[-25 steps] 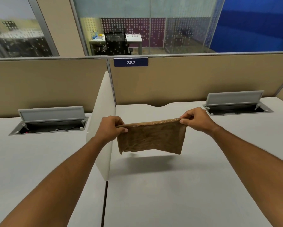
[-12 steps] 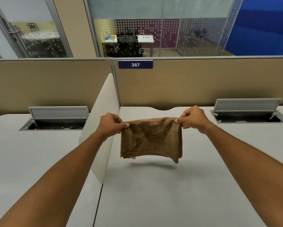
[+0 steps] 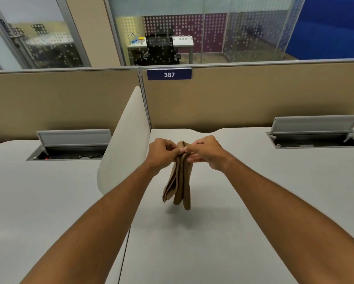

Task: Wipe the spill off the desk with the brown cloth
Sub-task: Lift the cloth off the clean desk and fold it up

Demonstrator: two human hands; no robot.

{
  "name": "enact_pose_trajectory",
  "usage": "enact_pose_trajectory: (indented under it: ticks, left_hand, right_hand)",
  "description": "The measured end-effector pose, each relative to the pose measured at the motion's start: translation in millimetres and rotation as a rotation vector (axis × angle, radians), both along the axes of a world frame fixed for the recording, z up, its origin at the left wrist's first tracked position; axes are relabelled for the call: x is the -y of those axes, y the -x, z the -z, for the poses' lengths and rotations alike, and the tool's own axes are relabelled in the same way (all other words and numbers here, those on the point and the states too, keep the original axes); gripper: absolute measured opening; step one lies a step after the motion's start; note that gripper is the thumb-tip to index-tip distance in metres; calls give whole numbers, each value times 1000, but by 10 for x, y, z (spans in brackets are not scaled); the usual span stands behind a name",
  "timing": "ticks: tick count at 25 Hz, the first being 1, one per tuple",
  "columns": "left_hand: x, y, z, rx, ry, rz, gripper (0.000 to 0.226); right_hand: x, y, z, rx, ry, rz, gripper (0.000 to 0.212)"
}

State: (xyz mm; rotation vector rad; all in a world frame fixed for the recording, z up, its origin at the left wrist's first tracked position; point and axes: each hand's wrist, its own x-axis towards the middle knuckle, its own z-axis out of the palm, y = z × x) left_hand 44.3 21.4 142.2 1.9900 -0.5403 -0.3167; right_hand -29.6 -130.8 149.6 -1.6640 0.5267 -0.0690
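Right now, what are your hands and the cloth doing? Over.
Left hand and right hand together, both pinching cloth at its top. Cloth folded, hanging clear of desk. No spill visible. Nothing in the way.

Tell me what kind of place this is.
Most likely an open-plan office: a desk walled by tan partitions, a workstation number plate reading 387, and flip-up cable boxes set into the desktops.
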Motion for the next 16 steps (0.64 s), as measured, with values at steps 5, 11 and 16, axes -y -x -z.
enact_pose_trajectory:
  ticks: [5,11,16]
  left_hand:
    - [-41,13,-5,130,-89,95,38]
    - [-24,-14,38,289,-136,69,28]
    - [-65,-58,1,276,-130,79,16]
  right_hand:
    - [-46,-21,-36,31,-151,23,13]
    - [-16,-14,-28,12,-51,-79,11]
    - [263,105,99,4,438,-10,37]
